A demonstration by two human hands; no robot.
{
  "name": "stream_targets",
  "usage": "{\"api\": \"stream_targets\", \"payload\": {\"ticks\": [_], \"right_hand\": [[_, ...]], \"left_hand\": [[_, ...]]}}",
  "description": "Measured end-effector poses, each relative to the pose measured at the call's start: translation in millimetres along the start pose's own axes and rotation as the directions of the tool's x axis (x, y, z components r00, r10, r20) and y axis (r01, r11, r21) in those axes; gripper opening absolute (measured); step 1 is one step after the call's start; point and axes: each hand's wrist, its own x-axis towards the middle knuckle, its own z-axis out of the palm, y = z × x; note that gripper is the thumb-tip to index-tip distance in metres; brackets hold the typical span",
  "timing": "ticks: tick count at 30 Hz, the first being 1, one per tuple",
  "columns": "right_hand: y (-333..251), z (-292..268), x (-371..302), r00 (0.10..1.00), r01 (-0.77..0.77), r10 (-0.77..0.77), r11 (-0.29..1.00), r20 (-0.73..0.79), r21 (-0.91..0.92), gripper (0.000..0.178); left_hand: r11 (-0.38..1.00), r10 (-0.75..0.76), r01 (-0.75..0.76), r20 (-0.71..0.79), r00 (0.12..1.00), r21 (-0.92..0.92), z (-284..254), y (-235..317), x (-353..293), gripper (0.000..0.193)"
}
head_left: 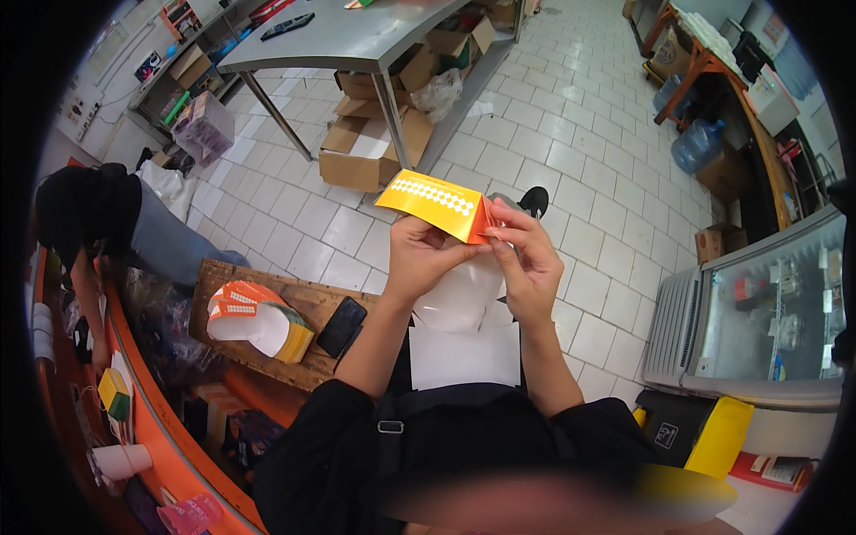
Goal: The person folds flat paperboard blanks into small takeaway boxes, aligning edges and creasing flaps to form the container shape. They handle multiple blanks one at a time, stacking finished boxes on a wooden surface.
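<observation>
A small yellow and orange cardboard box [432, 198], folded from thin card, is held up in front of me with both hands. My left hand [417, 259] grips it from below and on the left, thumb along its lower edge. My right hand [530, 259] pinches the orange flaps at the box's right end with thumb and fingertips. White card sheets [465, 358] lie across my lap beneath the hands. To the left, a wooden bench [290, 367] bears a fanned stack of orange, white and yellow cartons [254, 323] and a black phone [341, 326].
A steel table [357, 40] stands ahead, with open brown boxes [357, 156] beneath it. Another person [98, 214] bends over at the left, beside an orange counter [174, 410]. On the right are a glass-door fridge [767, 312], a blue water jug [697, 145] and a black-and-yellow bin [682, 428].
</observation>
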Motion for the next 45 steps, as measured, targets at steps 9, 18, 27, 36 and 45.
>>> {"api": "stream_targets", "payload": {"ticks": [9, 18, 27, 36, 45], "right_hand": [[9.1, 16.5, -32.6, 0.978, 0.204, -0.199, 0.844, 0.063, -0.496, 0.031], [36.2, -35.4, -27.9, 0.821, -0.444, 0.572, 0.644, -0.006, 0.623, 0.048], [41.6, -45.5, -47.9, 0.876, -0.441, 0.472, 0.706, 0.096, 0.555, 0.046], [19.1, -57.3, -34.1, 0.805, -0.584, 0.589, 0.763, 0.076, 0.275, 0.026], [-8.1, -37.8, -47.2, 0.851, -0.339, 0.341, 0.938, 0.399, -0.078, 0.034]], "left_hand": [[0.996, 0.085, -0.085, -0.075, 0.994, -0.004, 16.9, -0.6, -12.3, 0.022], [0.924, -0.073, -0.047, -0.297, 0.952, -0.378, 14.3, 6.0, -22.2, 0.027], [0.976, 0.201, -0.216, 0.35, 0.915, 0.002, -13.2, 19.3, -20.7, 0.031], [0.981, 0.179, -0.072, 0.707, 0.684, -0.178, -4.9, 23.2, -19.7, 0.018], [0.961, 0.098, -0.101, 0.024, 0.995, 0.259, -11.8, 5.4, -17.8, 0.09]]}}
